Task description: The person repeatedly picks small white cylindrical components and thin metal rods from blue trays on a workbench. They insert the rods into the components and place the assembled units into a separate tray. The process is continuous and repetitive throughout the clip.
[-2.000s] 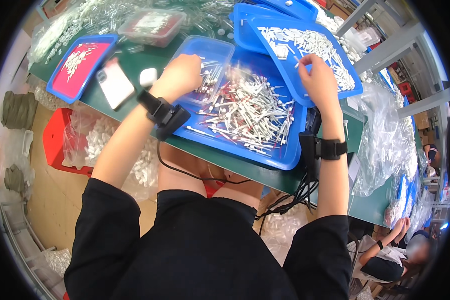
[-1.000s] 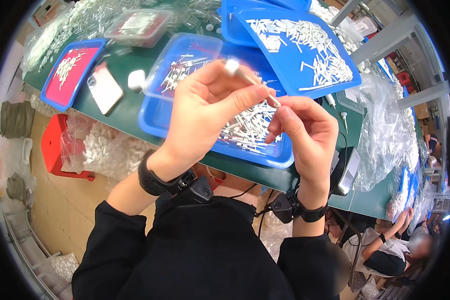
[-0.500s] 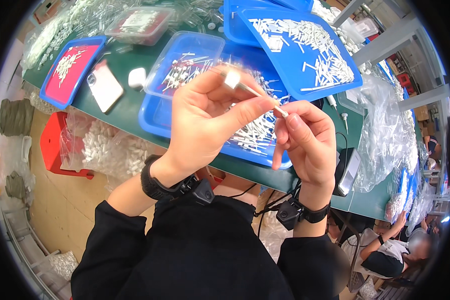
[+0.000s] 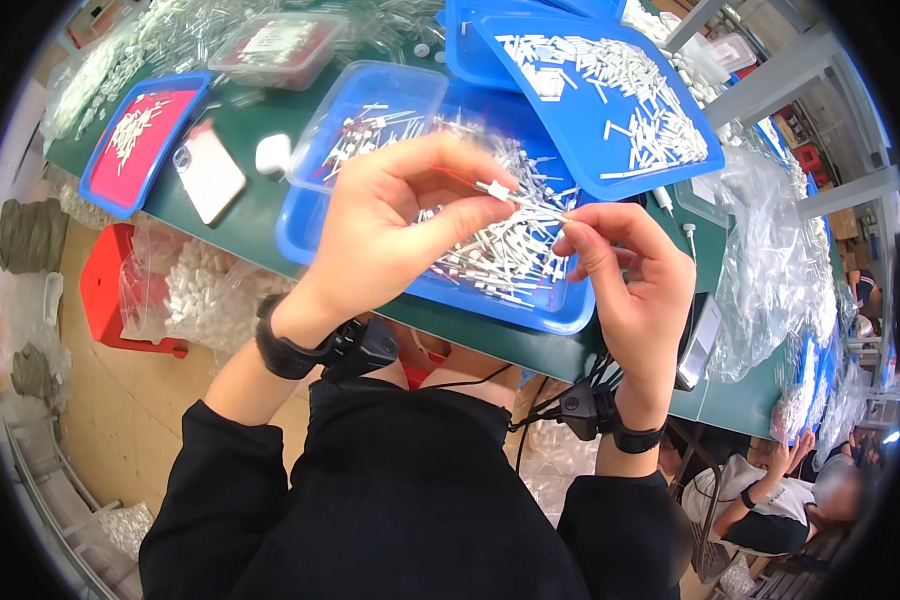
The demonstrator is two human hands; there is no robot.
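Observation:
Over the blue tray point(image 4: 540, 318), both my hands are pinched on one slim rod point(image 4: 538, 208). It is pale, with a small white block-like collar near my left fingertips; a thin red strand shows beside it. My left hand point(image 4: 400, 220) grips the collar end between thumb and index finger. The far end is pinched between the thumb and index finger of my right hand point(image 4: 635, 275). Underneath lies a heap of similar thin white and metallic rods point(image 4: 505, 255). The rod's exact kind is too small to make out.
A clear bin point(image 4: 315, 150) with more rods sits at the left in the tray. Another blue tray point(image 4: 600, 120) of short white tubes overlaps at the right. A phone point(image 4: 210, 172), a pink-lined tray point(image 4: 130, 140) and plastic bags point(image 4: 770, 260) lie around. A co-worker point(image 4: 770, 500) sits lower right.
Both hands have shifted slightly lower and apart, my right hand moving rightward. The rod has turned, and its white collar sits farther right, at my left fingertips.

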